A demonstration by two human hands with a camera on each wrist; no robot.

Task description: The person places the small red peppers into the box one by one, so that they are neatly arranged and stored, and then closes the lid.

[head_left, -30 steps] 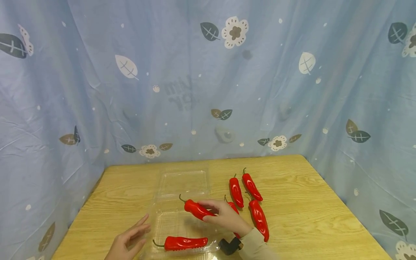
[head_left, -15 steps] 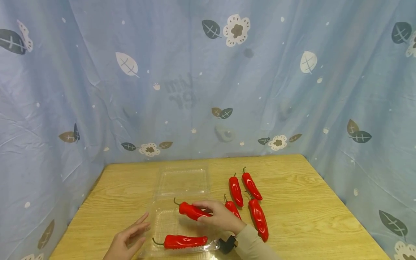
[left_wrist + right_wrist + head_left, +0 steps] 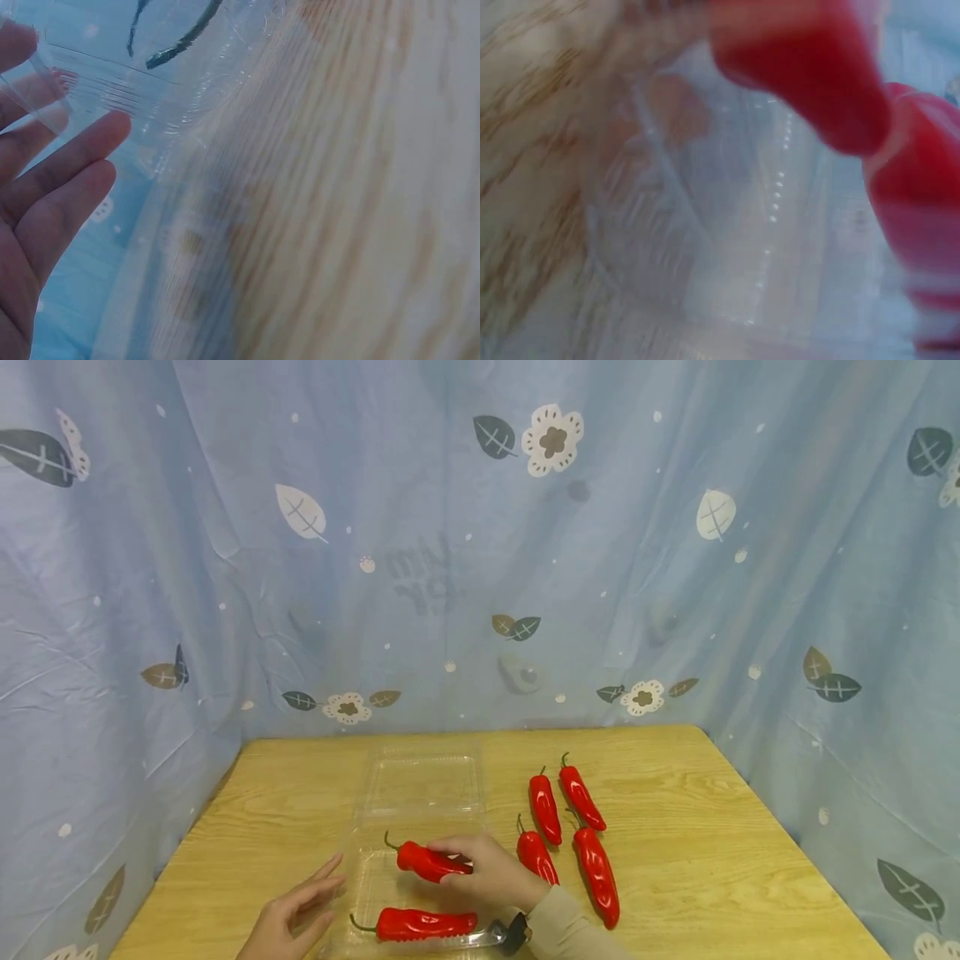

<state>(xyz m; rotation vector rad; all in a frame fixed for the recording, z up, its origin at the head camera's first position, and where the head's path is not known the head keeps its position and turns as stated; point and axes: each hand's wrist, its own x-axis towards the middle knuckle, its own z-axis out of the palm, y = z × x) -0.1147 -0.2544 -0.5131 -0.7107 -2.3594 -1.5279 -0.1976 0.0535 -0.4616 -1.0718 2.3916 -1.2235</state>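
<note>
My right hand (image 3: 487, 872) grips a red pepper (image 3: 422, 862) by its tapered end, low over the clear plastic container (image 3: 363, 881), its green stem pointing left. In front of it another red pepper (image 3: 423, 925) lies lengthwise in the container. The right wrist view has the held pepper (image 3: 802, 67) blurred at the top, with the lying pepper (image 3: 922, 180) at the right edge. At the container's left side is my left hand (image 3: 292, 910), holding nothing. Its relaxed fingers (image 3: 82, 157) lie right at the clear wall in the left wrist view, where two green stems (image 3: 187, 41) show through the plastic.
The container's clear lid (image 3: 426, 781) lies folded back on the wooden table (image 3: 697, 843). Several more red peppers (image 3: 598, 877) lie to the right of the container. A blue patterned curtain (image 3: 450, 568) surrounds the table's back and sides.
My right hand has moved left and down with the red pepper, lower over the container. The left hand stays about where it was beside the container.
</note>
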